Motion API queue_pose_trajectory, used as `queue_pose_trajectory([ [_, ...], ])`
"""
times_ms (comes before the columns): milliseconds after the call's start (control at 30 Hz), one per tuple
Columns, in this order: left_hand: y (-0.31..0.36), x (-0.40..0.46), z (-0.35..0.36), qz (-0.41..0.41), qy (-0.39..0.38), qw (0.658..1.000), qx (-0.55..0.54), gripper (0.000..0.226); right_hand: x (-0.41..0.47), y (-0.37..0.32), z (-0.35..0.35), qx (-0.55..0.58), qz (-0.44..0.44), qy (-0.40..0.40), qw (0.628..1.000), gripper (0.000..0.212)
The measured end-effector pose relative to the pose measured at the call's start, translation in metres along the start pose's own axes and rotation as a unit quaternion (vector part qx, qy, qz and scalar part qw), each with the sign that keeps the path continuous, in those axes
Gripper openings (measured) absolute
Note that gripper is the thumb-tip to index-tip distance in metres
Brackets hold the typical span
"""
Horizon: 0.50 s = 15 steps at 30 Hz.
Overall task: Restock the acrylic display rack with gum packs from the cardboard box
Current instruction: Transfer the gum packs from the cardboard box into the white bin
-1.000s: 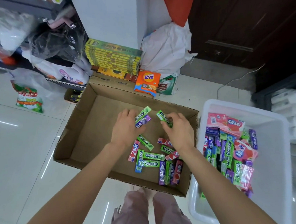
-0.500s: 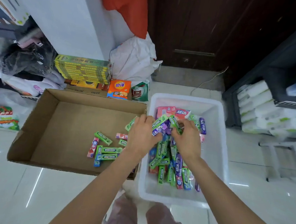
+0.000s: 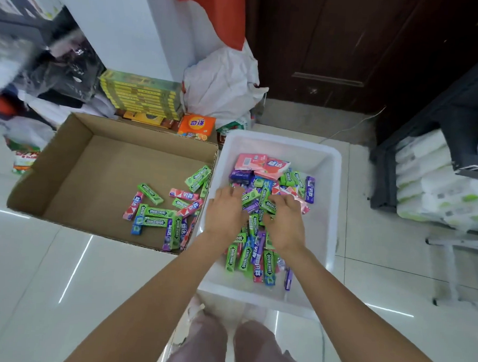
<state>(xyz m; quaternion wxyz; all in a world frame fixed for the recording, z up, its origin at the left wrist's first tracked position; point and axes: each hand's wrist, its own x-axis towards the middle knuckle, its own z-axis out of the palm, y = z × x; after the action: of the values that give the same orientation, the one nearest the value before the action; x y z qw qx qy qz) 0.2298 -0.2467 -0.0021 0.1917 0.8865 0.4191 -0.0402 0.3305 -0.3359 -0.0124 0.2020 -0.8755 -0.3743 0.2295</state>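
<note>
Head view. Both hands are down inside a white plastic bin (image 3: pixel 334 169) that stands on the tiled floor (image 3: pixel 20 266) just right of the cardboard box (image 3: pixel 75 155); box and bin sit side by side, and whether their walls touch cannot be told.

The left hand (image 3: pixel 225 213) lies palm-down on the pile of gum packs (image 3: pixel 252 253) in the bin, its fingers reaching forward onto the packs. The fingertips are blurred and partly buried, so whether they hold a pack cannot be told. The right hand (image 3: pixel 284 223) rests beside it, fingers curled down over green packs at the middle of the pile; whether a pack is actually held cannot be told either.

The bin holds green, purple and pink stick packs, with larger pink flat packs (image 3: pixel 261 162) at its far end. A smaller scatter of loose packs (image 3: pixel 161 212) lies in the box's near right corner; the rest of its floor is bare cardboard.

Behind the box stand stacked yellow-green cartons (image 3: pixel 142 95), an orange packet (image 3: pixel 197 126) and a white sack (image 3: pixel 223 83). Wrapped paper rolls (image 3: pixel 439 188) are piled at the right.
</note>
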Motion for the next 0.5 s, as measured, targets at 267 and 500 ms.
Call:
queue_pose_trajectory([
  [267, -0.081, -0.026, -0.044, -0.069, 0.13, 0.979, -0.144, 0.033, 0.004, -0.077, 0.016, 0.027, -0.125, 0.008, 0.992, 0.038],
  [500, -0.201, -0.016, -0.067, -0.167, 0.08, 0.972, -0.143, 0.034, 0.023, -0.159, 0.078, -0.009, -0.153, -0.058, 0.987, 0.041],
])
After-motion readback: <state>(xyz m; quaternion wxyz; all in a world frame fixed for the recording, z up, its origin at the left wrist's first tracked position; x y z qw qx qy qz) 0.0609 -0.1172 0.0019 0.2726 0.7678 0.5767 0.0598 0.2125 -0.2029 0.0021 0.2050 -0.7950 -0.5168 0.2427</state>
